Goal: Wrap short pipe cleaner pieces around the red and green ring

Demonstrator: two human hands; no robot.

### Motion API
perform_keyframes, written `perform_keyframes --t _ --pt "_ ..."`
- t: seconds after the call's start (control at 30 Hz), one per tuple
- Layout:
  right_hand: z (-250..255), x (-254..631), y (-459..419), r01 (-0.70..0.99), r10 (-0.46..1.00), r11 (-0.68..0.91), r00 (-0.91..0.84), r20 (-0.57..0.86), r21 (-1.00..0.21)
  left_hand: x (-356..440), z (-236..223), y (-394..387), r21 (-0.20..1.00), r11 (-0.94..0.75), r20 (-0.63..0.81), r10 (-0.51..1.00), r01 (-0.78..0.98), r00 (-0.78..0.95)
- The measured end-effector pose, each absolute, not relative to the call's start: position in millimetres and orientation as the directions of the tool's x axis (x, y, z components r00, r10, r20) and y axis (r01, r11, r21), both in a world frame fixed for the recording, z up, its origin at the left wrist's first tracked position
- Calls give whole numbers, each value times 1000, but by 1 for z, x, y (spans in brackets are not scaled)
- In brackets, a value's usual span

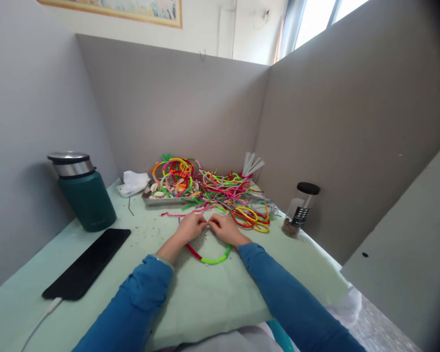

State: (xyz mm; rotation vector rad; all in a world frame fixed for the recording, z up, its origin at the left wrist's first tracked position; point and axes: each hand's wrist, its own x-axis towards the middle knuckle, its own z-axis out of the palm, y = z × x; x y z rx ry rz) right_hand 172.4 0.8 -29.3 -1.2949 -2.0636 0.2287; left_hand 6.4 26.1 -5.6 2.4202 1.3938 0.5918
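Close together at the middle of the table, my left hand (191, 228) and my right hand (225, 228) face each other with thumbs and fingertips pinched. Both are closed on a headband-like hoop (213, 261) wrapped in pipe cleaners. Its red, lime and darker green curve shows below the hands, toward my body. The part between my fingertips is too small and covered to make out. A pink pipe cleaner (174, 214) lies just beyond my left hand. Red and yellow loops (254, 219), which look like scissor handles, rest beyond my right hand.
A heap of coloured pipe cleaners (227, 186) lies behind my hands, beside a metal tray (168, 201) with wrapped hoops and shells. At left are a green flask (86, 198), a phone (88, 264) on a cable and tissues (134, 182). A black-lidded jar (300, 210) stands right.
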Motion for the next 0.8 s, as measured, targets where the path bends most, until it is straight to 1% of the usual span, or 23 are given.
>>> perform_keyframes --t 0.27,0.8 --pt "-30 173 2 726 847 493 -275 455 -480 6 -5 23 410 -523 250 852 747 460" --pt "-30 173 3 724 849 494 -281 448 -481 5 -6 23 444 -534 263 845 720 465"
